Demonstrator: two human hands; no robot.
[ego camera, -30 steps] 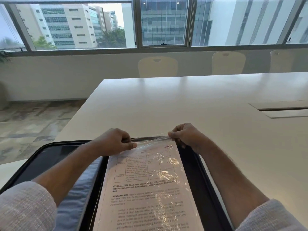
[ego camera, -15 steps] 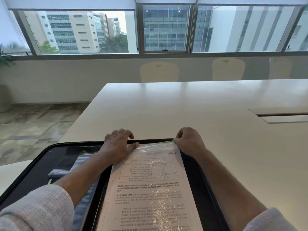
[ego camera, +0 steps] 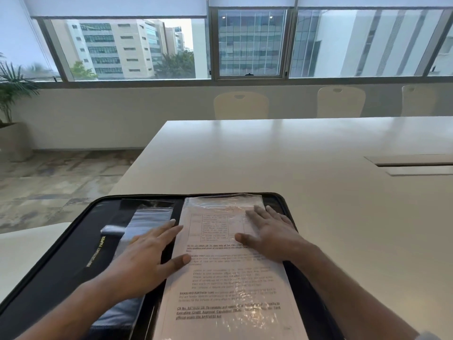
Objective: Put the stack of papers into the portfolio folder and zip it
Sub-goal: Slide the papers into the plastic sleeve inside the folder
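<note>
White tabletop (ego camera: 294,168): open black portfolio folder (ego camera: 81,251), stack of papers (ego camera: 228,278) lying in its right half. Left hand (ego camera: 144,258) flat, fingers spread, across the centre. Right hand (ego camera: 272,231) flat on the papers, holding nothing.

glossy crinkled plastic over papers (ego camera: 228,278); matt black folder (ego camera: 73,251); smooth table (ego camera: 294,153).
</note>
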